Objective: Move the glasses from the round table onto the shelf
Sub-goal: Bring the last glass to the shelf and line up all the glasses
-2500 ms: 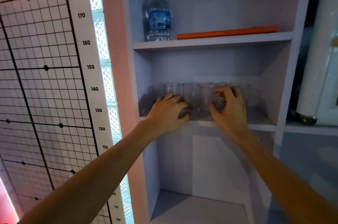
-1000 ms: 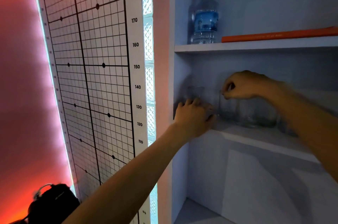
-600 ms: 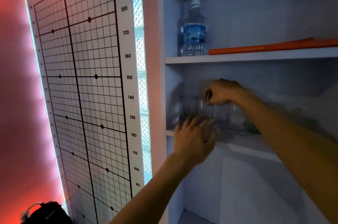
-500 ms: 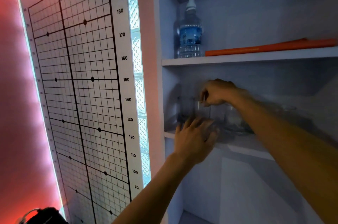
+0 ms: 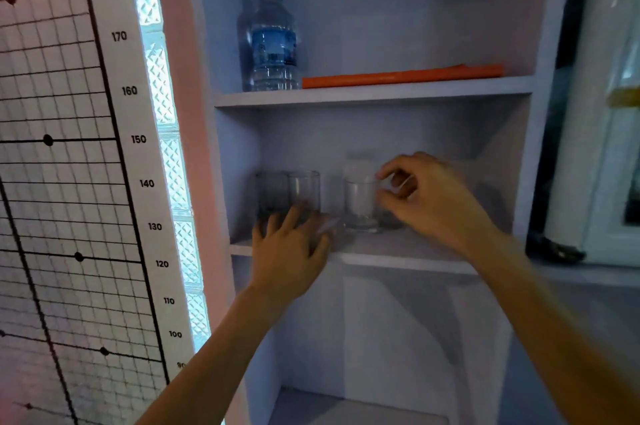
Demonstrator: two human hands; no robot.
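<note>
Several clear glasses stand on the middle shelf (image 5: pixel 398 256) of a pale wall unit. Two glasses (image 5: pixel 304 190) stand at the left, and another glass (image 5: pixel 360 204) is near the middle. My left hand (image 5: pixel 291 251) hovers at the shelf's front edge just below the left pair, fingers spread and holding nothing. My right hand (image 5: pixel 426 196) reaches in from the right, its thumb and fingers pinched on the rim of a glass (image 5: pixel 393 218) that the hand mostly hides, right beside the middle one. The round table is out of view.
On the upper shelf stand a water bottle (image 5: pixel 273 43) and a flat orange item (image 5: pixel 401 76). A posture chart (image 5: pixel 69 147) with a height scale and a lit glass-block strip (image 5: pixel 166 147) lie to the left. A white appliance (image 5: pixel 606 147) stands at the right.
My left hand has opened and drawn back from the left glasses to the shelf edge. My right hand stays pinched at a glass rim. My view has swung right and now faces the shelf.
</note>
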